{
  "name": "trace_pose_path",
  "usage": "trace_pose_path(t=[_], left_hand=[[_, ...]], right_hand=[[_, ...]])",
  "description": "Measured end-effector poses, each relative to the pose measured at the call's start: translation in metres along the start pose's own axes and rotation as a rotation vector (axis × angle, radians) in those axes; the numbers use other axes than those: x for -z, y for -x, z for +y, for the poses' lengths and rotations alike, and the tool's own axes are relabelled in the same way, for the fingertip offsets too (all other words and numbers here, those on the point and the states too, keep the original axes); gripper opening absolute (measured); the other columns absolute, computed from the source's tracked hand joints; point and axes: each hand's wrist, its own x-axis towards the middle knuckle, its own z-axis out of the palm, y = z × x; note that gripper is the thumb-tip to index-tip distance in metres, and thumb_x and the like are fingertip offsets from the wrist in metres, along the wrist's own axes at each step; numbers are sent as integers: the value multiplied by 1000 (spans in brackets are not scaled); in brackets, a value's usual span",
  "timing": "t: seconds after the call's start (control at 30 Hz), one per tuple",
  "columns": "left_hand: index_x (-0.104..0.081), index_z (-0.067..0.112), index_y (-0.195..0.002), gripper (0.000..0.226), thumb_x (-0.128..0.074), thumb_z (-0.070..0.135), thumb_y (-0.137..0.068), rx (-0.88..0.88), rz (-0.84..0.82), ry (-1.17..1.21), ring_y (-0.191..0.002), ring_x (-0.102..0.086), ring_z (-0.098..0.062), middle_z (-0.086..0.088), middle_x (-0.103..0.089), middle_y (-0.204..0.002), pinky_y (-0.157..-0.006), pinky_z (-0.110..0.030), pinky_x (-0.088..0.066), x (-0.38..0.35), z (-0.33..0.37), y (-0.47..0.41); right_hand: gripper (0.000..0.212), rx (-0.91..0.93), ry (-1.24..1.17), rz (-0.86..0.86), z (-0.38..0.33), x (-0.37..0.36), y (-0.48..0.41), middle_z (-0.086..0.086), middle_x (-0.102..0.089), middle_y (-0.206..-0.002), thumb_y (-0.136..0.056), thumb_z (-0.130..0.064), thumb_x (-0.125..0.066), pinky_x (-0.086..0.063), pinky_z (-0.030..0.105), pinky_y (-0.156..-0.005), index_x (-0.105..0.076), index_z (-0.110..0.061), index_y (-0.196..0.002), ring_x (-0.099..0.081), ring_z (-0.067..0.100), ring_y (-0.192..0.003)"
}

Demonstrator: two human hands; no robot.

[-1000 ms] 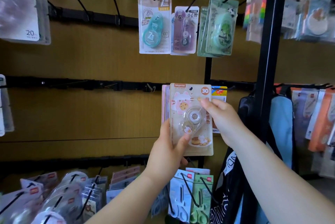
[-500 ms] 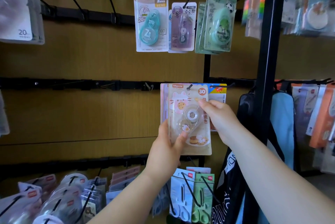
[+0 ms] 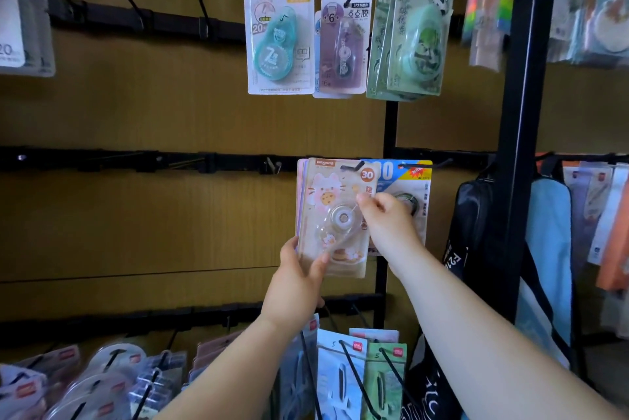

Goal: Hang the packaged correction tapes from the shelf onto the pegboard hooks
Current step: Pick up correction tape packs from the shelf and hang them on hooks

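1. Packaging: the pink-and-beige cardboard blister pack of correction tape (image 3: 330, 215) hangs directly below the black metal peg hook (image 3: 352, 167). It is likely light, flat and fairly stiff yet bendable, and best held by its card edges.
2. Left hand (image 3: 299, 280), below the hook, clamps the pack's lower left corner, thumb in front, fingers behind.
3. Right hand (image 3: 388, 222), below-right of the hook, pinches the pack's right edge, fingers together.
4. Clear plastic bubble (image 3: 323, 236), probably slippery and dentable, shows a round reel.
5. Cat drawing (image 3: 325, 188) and orange "30" badge (image 3: 367, 175) sit just under the hook.
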Motion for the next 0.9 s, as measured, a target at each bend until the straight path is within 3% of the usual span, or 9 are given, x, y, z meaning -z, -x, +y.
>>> trace_pose_path(t=[0.07, 0.17, 0.3, 0.4, 0.5, 0.57, 0.7, 0.8, 0.9], left_hand=[[-23, 19, -140, 58, -43, 42, -91, 31, 7, -25, -56, -58, -10, -4, -60, -113, -47, -19, -47, 4, -6, 0], [-31, 20, -136, 55, -47, 43, -89, 81, 38, -99, -66, -63, -16, 2, -61, -90, -65, -32, -51, 16, -21, 13], [-44, 18, -126, 39, -50, 31, -90, 161, 39, -101, -68, -61, -11, 6, -62, -82, -52, -22, -46, 33, -54, 60], [-61, 20, -93, 10, -52, 17, -90, 179, -2, -72, -67, -59, -13, 5, -62, -72, -53, -14, -44, 40, -86, 105], [-57, 34, -69, 31, -57, 7, -86, 120, -38, -107, -60, -60, 0, 9, -64, -54, -55, -6, -43, 40, -117, 147], [-57, 36, -67, 35, -59, 6, -84, 135, -74, -147, -58, -58, 7, 21, -65, -54, -56, -6, -42, 37, -136, 172], [-56, 32, -63, 36, -58, 4, -85, 297, -198, -145, -50, -57, 10, 18, -62, -44, -51, -6, -40, 24, -185, 210], [-53, 31, -56, 41, -55, 3, -86, 427, -265, -191, -45, -53, 10, 22, -60, -42, -52, -13, -39, 12, -241, 231], [-54, 27, -49, 37, -56, 13, -83, 542, -274, -228, -46, -52, 7, 7, -57, -43, -60, -23, -41, 2, -289, 247]], right_hand=[[16, -8, -27, 14, 7, -2, 3, 0, -52, -83, -94, -27, -44, -49, 33, -73, -52, -13, -93, -52, 15, -80], [8, -53, -41, 23, 24, 3, 18, 0, -55, -90, -92, -21, -47, -49, 38, -84, -52, -15, -95, -54, 17, -87], [21, -109, -117, -4, 52, 14, 58, -3, -55, -73, -91, -8, -45, -44, 19, -56, -51, -21, -77, -49, 11, -61], [28, -163, -141, -22, 76, 16, 94, -5, -57, -70, -90, -3, -44, -42, 14, -50, -52, -22, -71, -48, 8, -58], [30, -244, -165, -13, 98, 10, 129, -2, -57, -67, -90, -2, -44, -41, 9, -43, -53, -21, -69, -51, 3, -50], [30, -292, -160, -78, 110, 3, 151, 0, -56, -64, -92, -3, -44, -40, 9, -41, -52, -20, -68, -51, 1, -41], [23, -406, -131, -268, 142, -19, 195, 1, -55, -61, -92, -3, -45, -39, 12, -41, -54, -13, -74, -47, 7, -46], [26, -572, -44, -448, 184, -46, 223, 1, -55, -61, -91, -1, -45, -40, 15, -41, -53, -14, -70, -47, 7, -43], [28, -781, 82, -564, 236, -76, 244, 1, -54, -62, -91, -2, -45, -40, 18, -40, -50, -16, -67, -48, 9, -44]])
